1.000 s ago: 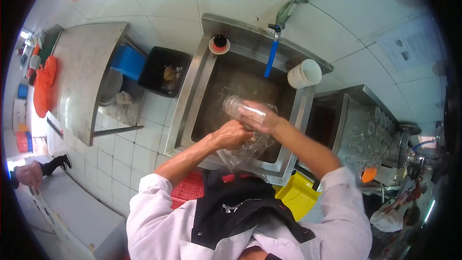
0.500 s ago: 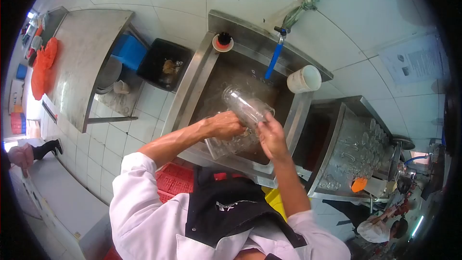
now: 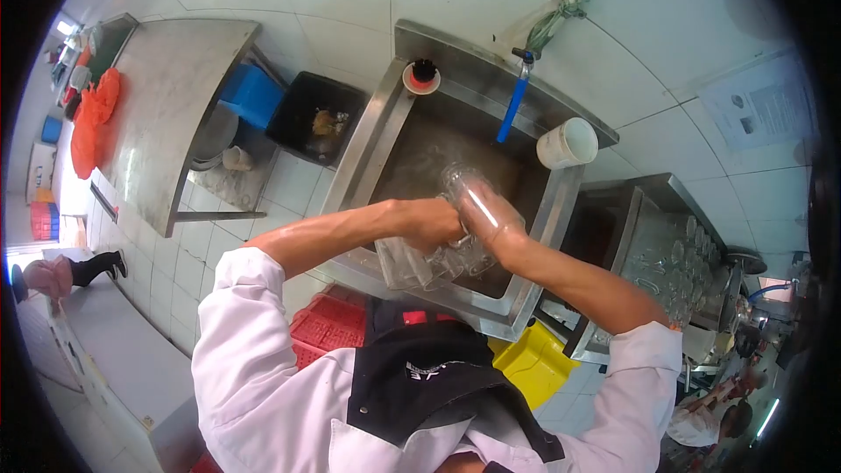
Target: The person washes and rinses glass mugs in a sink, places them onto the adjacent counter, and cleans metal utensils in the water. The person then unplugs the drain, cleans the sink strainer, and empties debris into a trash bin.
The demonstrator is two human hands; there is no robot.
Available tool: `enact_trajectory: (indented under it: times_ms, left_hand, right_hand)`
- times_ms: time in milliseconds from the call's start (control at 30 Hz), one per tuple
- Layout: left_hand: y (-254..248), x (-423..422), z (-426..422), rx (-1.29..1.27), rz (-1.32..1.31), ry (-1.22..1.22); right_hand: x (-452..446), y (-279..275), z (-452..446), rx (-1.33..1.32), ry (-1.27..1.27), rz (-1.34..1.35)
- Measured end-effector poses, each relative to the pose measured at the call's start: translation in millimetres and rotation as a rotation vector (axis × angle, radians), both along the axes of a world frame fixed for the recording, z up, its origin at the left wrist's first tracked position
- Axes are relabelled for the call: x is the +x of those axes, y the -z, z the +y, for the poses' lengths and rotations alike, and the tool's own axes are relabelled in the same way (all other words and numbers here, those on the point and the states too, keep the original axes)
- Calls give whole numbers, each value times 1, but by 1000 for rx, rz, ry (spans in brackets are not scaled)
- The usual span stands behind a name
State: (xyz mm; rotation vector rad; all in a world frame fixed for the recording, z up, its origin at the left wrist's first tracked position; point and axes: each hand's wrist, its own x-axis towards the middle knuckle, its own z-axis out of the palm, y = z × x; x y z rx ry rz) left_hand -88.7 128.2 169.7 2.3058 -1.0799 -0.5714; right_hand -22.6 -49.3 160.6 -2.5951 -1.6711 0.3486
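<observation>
A clear glass mug (image 3: 512, 210) is tilted over the sink (image 3: 350, 177), which holds murky water. My left hand (image 3: 435, 224) is closed at the mug's side, where its handle seems to be; the grip is partly hidden. Pushed deep into the mug is my right hand (image 3: 484, 203), blurred behind the glass, so its fingers and anything in them cannot be made out. Below the hands, more clear glassware (image 3: 412, 267) lies at the near side of the sink.
A brush in a red and white holder (image 3: 421, 77) stands on the back left rim. A white tub (image 3: 568, 144) sits at the right, near a blue hose (image 3: 513, 109). Several glass mugs (image 3: 670, 254) fill the right-hand counter. A black bin (image 3: 317, 118) stands left; a yellow container (image 3: 534, 363) is below.
My right hand has gone from holding the mug's outside near its rim to inside the mug. The mug has shifted slightly right, with my left hand still at it.
</observation>
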Motion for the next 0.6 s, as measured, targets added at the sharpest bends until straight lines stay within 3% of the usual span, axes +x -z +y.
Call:
enact_trajectory:
  times_ms: [33,133,233,333,433,533,600]
  left_hand:
    - [-6,-1,1,3,30,-24]
    - [23,-1,8,-17,96,-118]
    - [17,-3,12,3,67,-200]
    - [24,-5,16,-91,53,-361]
    - [45,0,17,-119,101,-527]
    - [58,0,6,-295,200,-760]
    - [78,3,-5,-460,287,-892]
  right_hand:
    - [-1,-8,-8,-44,-160,-179]
    - [6,-55,-29,-35,-307,-16]
    - [33,-88,-54,48,-24,445]
    - [62,-105,-80,384,291,718]
    - [98,-90,-111,767,677,622]
    - [142,-75,-120,830,818,164]
    - [167,-58,-113,687,864,89]
